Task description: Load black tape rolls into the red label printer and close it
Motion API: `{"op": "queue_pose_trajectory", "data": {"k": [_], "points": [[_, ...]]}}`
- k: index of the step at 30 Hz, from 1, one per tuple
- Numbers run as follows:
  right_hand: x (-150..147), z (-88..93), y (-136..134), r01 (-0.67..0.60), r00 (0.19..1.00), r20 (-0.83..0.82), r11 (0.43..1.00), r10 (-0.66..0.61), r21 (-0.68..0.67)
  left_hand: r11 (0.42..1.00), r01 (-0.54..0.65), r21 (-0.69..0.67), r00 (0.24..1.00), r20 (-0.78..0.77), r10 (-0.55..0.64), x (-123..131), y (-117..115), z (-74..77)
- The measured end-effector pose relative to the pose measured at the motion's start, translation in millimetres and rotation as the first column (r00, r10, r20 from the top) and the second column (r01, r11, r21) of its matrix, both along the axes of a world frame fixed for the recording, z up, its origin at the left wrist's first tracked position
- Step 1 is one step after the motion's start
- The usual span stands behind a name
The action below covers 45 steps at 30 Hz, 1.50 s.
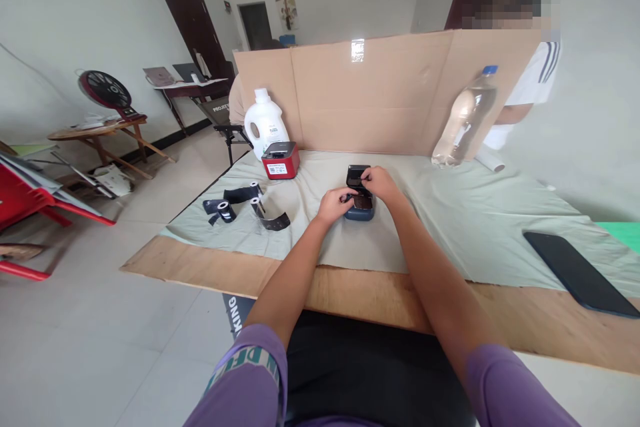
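Note:
A small dark blue box-like device (361, 212) with its black lid (356, 175) raised stands on the pale cloth (450, 213) in the middle of the table. My left hand (334, 203) is closed against the device's left side. My right hand (380, 183) reaches over its top, fingers pinched at the open lid. What lies inside the device is hidden by my fingers. Left of my hands lie black rolls with loose curled strips (247, 203).
A red and black device (281, 160) and a white jug (265, 121) stand at the back left. A clear plastic bottle (465, 119) leans on a cardboard screen (390, 90), with a person behind it. A dark phone (580, 272) lies at the right. Fan and side tables stand left.

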State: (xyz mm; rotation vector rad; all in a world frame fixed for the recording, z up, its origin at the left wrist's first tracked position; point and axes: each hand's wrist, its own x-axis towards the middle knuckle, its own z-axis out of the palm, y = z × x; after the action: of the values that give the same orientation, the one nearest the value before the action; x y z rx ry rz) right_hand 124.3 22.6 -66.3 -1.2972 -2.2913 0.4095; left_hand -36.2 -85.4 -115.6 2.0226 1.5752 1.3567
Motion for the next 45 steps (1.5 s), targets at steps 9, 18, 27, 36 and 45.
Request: {"op": "queue_pose_trajectory", "data": {"k": [9, 18, 27, 36, 45], "points": [[-1.7, 1.4, 2.3, -0.050, 0.992, -0.111, 0.988, 0.067, 0.149, 0.999, 0.019, 0.047, 0.998, -0.060, -0.016, 6.2, -28.0, 2.2], [19.3, 26.8, -10.4, -0.263, 0.961, 0.069, 0.960, 0.270, -0.094, 1.000, -0.003, 0.018, 1.000, -0.031, 0.004, -0.8, -27.9, -0.6], [19.3, 8.7, -11.4, -0.162, 0.980, -0.167, 0.911, 0.105, -0.379, 1.000, -0.025, -0.013, 0.998, -0.054, 0.025, -1.8, -35.5, 12.1], [29.0, -2.7, -11.7, -0.288, 0.922, -0.384, 0.743, 0.044, -0.604, 0.987, -0.115, -0.110, 0.989, 0.083, 0.124, -7.3, -21.4, -2.0], [22.3, -33.7, -18.9, -0.338, 0.824, -0.567, 0.800, -0.003, -0.496, 0.959, -0.234, -0.162, 0.959, 0.121, 0.255, 3.2, -9.7, -6.7]]}}
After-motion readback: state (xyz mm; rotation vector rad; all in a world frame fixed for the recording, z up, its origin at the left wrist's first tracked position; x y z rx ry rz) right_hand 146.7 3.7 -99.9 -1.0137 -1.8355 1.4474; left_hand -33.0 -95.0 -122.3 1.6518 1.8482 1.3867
